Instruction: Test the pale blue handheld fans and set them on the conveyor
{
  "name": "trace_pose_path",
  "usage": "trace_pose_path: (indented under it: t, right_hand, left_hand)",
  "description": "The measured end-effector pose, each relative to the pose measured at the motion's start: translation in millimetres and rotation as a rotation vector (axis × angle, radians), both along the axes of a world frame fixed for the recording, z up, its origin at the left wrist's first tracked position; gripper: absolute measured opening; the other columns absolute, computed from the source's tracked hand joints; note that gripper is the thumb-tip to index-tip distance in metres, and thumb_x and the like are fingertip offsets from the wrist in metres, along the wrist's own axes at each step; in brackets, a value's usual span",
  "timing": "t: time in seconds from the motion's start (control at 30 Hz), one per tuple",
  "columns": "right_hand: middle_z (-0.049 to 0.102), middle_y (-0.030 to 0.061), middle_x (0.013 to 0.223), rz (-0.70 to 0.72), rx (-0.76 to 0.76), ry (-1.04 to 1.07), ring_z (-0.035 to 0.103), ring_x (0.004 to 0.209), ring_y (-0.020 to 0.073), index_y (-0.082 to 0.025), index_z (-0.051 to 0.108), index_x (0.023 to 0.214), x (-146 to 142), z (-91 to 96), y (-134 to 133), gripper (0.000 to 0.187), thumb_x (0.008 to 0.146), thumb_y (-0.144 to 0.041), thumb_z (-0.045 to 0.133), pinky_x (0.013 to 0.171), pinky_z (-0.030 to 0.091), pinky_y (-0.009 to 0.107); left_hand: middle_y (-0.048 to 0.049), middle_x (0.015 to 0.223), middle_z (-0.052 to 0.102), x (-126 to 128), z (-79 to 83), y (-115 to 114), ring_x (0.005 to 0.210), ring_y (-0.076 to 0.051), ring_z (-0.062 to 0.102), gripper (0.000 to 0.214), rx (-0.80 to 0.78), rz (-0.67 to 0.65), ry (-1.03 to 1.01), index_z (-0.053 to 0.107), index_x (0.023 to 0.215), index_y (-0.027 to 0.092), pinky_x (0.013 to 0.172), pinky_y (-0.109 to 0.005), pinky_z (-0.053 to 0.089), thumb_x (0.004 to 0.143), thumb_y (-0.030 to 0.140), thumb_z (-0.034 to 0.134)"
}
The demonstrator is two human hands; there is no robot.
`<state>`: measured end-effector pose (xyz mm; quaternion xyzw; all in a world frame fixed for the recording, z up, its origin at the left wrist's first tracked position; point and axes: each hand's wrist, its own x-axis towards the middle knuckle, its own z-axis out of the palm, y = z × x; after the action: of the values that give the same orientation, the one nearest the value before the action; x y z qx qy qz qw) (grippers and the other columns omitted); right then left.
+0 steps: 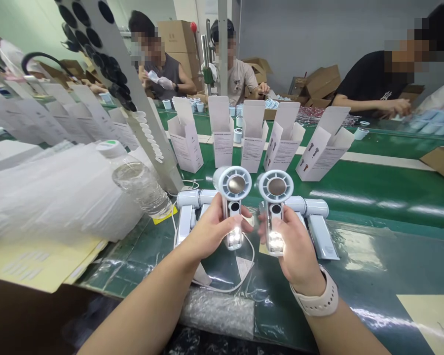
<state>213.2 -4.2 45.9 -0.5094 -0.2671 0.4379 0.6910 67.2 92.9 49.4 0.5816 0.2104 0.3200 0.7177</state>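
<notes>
My left hand (210, 230) is closed around the handle of a pale blue hand-held fan (234, 190), held upright with its round head facing me and its lower display lit. My right hand (296, 246), with a white watch on the wrist, grips a second identical fan (276, 192) the same way, also lit. Under the hands, two more fans lie on the green conveyor belt (373, 197): one on the left (187, 209) and one on the right (316, 219). A white cable (249, 268) loops on the belt beneath the left fan.
Several open white cartons (253, 135) stand in a row behind the fans. A clear water bottle (138, 180) and a stack of plastic sleeves (52, 197) lie at left, beside a slanted perforated rack (133, 84). Other people work across the belt among cardboard boxes.
</notes>
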Motion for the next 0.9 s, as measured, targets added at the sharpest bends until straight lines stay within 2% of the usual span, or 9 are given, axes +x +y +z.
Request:
trace_pose_path:
  t: [0.07, 0.17, 0.27, 0.33, 0.4, 0.57, 0.7, 0.8, 0.9]
  right_hand:
    - [0.068, 0.0004, 0.079, 0.019, 0.008, 0.094, 0.06, 0.057, 0.0151, -0.023, 0.059, 0.098, 1, 3.3, 0, 0.031, 0.077, -0.041, 0.073, 0.047, 0.05, 0.026]
    - [0.069, 0.0017, 0.074, 0.13, 0.038, 0.241, 0.061, 0.054, 0.0153, -0.021, 0.063, 0.094, 2, 7.1, -2, 0.031, 0.081, -0.049, 0.068, 0.045, 0.05, 0.026]
    - [0.072, 0.0076, 0.08, 0.231, 0.01, 0.289, 0.067, 0.066, 0.0185, -0.017, 0.071, 0.085, 1, 8.3, -3, 0.044, 0.091, -0.057, 0.054, 0.06, 0.058, 0.03]
    - [0.075, 0.0102, 0.092, 0.219, -0.009, 0.285, 0.07, 0.08, 0.0229, -0.017, 0.075, 0.092, -1, 8.8, -4, 0.045, 0.094, -0.055, 0.05, 0.075, 0.06, 0.036]
    - [0.076, 0.0102, 0.103, 0.192, 0.001, 0.294, 0.071, 0.088, 0.0256, -0.02, 0.075, 0.103, -3, 9.8, -6, 0.04, 0.095, -0.051, 0.052, 0.082, 0.059, 0.041]
    - [0.078, 0.0062, 0.108, 0.205, 0.105, 0.369, 0.073, 0.092, 0.0248, -0.027, 0.075, 0.108, -4, 15.0, -12, 0.028, 0.094, -0.044, 0.059, 0.08, 0.061, 0.039]
    - [0.077, 0.0043, 0.11, 0.13, 0.101, 0.355, 0.071, 0.099, 0.0248, -0.029, 0.074, 0.113, -2, 17.6, -11, 0.027, 0.093, -0.041, 0.06, 0.09, 0.058, 0.041]
    - [0.076, 0.004, 0.104, 0.088, 0.065, 0.334, 0.07, 0.096, 0.0259, -0.028, 0.075, 0.105, -1, 17.0, -8, 0.027, 0.093, -0.04, 0.054, 0.094, 0.055, 0.045]
    - [0.074, 0.0047, 0.084, 0.094, 0.036, 0.314, 0.068, 0.08, 0.0246, -0.025, 0.075, 0.089, -1, 15.7, -8, 0.029, 0.091, -0.041, 0.051, 0.082, 0.058, 0.043]
  left_hand:
    - [-0.0079, 0.106, 0.067, 0, 2.1, -1, 0.079, -0.023, 0.071, 0.046, 0.0, 0.048, 0.061, 0.044, 0.111, 0.022, 0.068, -0.035, 0.054, 0.08, 0.039, 0.073]
    - [-0.008, 0.098, 0.071, 1, 5.2, -3, 0.066, -0.019, 0.07, 0.056, 0.013, 0.094, 0.094, 0.042, 0.113, 0.021, 0.062, -0.033, 0.053, 0.077, 0.047, 0.076]
    - [-0.006, 0.09, 0.072, 1, 5.9, -5, 0.056, -0.017, 0.067, 0.048, -0.037, 0.083, 0.04, 0.042, 0.107, 0.022, 0.053, -0.029, 0.052, 0.082, 0.054, 0.066]
    - [-0.0045, 0.089, 0.073, 0, 5.0, -6, 0.054, -0.017, 0.067, 0.04, -0.093, 0.054, -0.035, 0.041, 0.103, 0.023, 0.049, -0.029, 0.052, 0.087, 0.055, 0.059]
    - [-0.0038, 0.091, 0.073, -2, 3.8, -7, 0.056, -0.018, 0.07, 0.036, -0.134, 0.013, -0.104, 0.039, 0.101, 0.024, 0.048, -0.028, 0.052, 0.088, 0.052, 0.057]
    - [-0.007, 0.1, 0.074, -8, 6.1, -9, 0.072, -0.024, 0.075, 0.038, -0.103, -0.088, -0.192, 0.041, 0.11, 0.024, 0.057, -0.032, 0.056, 0.087, 0.046, 0.062]
    - [-0.0085, 0.105, 0.073, -8, 13.4, -11, 0.091, -0.027, 0.073, 0.044, -0.092, -0.107, -0.22, 0.044, 0.118, 0.024, 0.074, -0.038, 0.058, 0.085, 0.039, 0.068]
    - [-0.006, 0.096, 0.072, -4, 16.5, -11, 0.089, -0.023, 0.071, 0.053, -0.102, -0.114, -0.218, 0.05, 0.119, 0.022, 0.08, -0.036, 0.055, 0.076, 0.034, 0.078]
    - [-0.0036, 0.088, 0.067, -1, 15.5, -10, 0.082, -0.02, 0.067, 0.056, -0.146, -0.146, -0.171, 0.056, 0.11, 0.018, 0.079, -0.034, 0.053, 0.065, 0.033, 0.086]
